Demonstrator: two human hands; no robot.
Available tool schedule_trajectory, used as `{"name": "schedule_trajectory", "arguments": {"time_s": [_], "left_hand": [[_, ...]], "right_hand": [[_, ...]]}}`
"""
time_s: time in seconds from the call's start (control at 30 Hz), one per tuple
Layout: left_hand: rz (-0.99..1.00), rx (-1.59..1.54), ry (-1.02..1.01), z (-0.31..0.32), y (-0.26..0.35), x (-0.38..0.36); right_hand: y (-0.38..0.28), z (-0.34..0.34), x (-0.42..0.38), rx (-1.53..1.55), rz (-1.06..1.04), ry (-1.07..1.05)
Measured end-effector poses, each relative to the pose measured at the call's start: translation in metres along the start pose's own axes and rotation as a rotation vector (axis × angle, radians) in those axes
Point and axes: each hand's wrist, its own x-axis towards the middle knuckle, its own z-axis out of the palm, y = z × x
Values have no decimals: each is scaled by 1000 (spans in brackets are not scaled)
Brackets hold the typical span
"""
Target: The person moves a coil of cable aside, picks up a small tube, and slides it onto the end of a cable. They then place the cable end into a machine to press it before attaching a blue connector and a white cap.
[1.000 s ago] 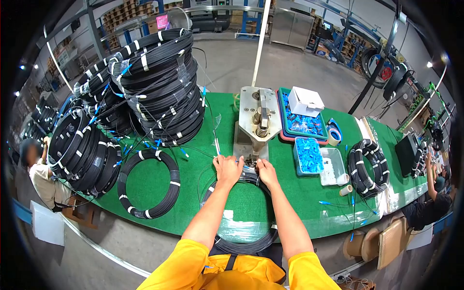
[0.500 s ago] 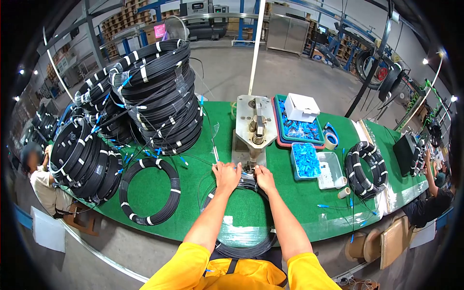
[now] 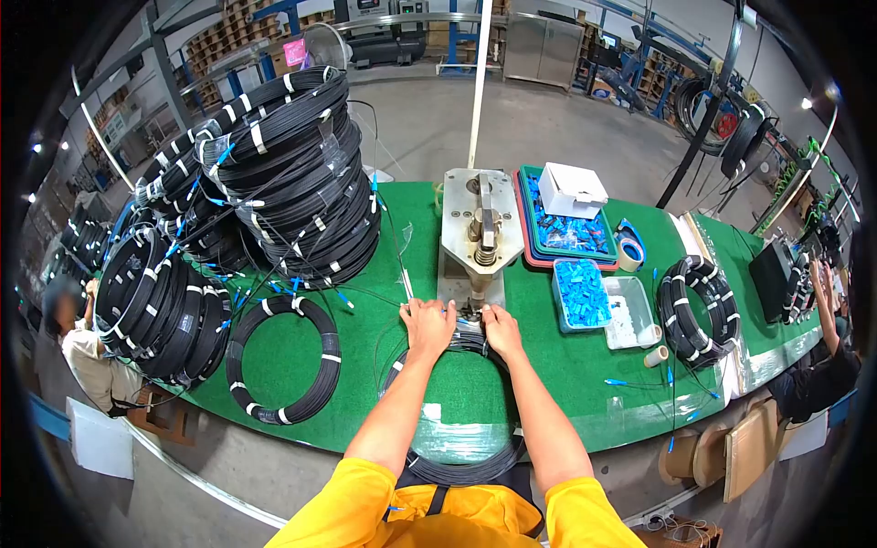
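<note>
A metal hand press (image 3: 481,228) stands on the green table, its ram pointing down between my hands. My left hand (image 3: 426,329) is closed at the left of the press base, fingertips pinching a thin black cable, with a bit of blue at them. My right hand (image 3: 502,332) is closed at the right side of the base; its fingertips hide what they hold. Below the hands a coil of black cable (image 3: 466,473) lies partly on the table and hangs over its front edge. A thin cable with a white sleeve (image 3: 406,285) rises behind my left hand.
Tall stacks of black cable coils (image 3: 297,183) crowd the left, with a single coil (image 3: 283,361) nearer. Right of the press are a bin of blue parts (image 3: 582,294), a clear box (image 3: 630,313), a white carton (image 3: 573,195) and another coil (image 3: 699,310). Other people sit at both sides.
The view has shifted slightly. Both hands stay at the press base in nearly the same pose. At the far right, a co-worker's raised hands have moved.
</note>
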Motion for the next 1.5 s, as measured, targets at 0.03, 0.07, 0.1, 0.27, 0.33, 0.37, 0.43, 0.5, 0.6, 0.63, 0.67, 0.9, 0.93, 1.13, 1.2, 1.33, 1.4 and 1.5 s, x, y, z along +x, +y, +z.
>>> {"name": "schedule_trajectory", "arguments": {"time_s": [0.03,0.07,0.1,0.27,0.33,0.37,0.43,0.5,0.6,0.63,0.67,0.9,0.93,1.13,1.2,1.33,1.4,1.5], "left_hand": [[0,3,-1,0,-1,0],[-4,-4,-3,0,-1,0],[-7,-12,-5,-1,0,0],[-8,-9,-11,1,-1,0],[-6,-8,-5,-1,0,-1],[-16,-21,-34,-3,0,-2],[-21,-35,-65,-4,2,0],[-27,-19,-36,-5,2,-1],[-2,-28,-50,-5,0,-1],[-8,-27,-53,-5,0,-1],[-14,-39,-62,-5,0,-1],[-17,-8,-45,-2,-1,-1],[-23,-1,-46,-3,-1,-1],[-47,-38,-102,-11,4,0],[-38,-33,-76,-8,2,0],[-23,-40,-58,-4,0,0],[-20,-44,-66,-7,0,0],[6,-160,21,-7,-3,-1]], "right_hand": [[-2,0,-1,2,1,-2],[-3,-2,-2,5,14,-15],[-3,-3,-2,6,28,-28],[5,6,2,34,-22,62],[7,7,2,34,-39,72],[9,8,1,46,-44,71],[9,7,2,59,-47,74],[8,8,1,76,-78,107],[8,5,0,81,-90,67],[9,5,0,79,-87,60],[11,6,2,87,-77,59],[5,-1,-1,98,-34,-30],[5,-1,0,105,-51,-23],[5,-2,-1,146,-38,-41],[3,-3,0,172,-29,-52],[-1,-4,-2,177,-12,-39],[-2,-4,-3,164,-21,-30],[1,-2,-1,123,-50,-17]]}}
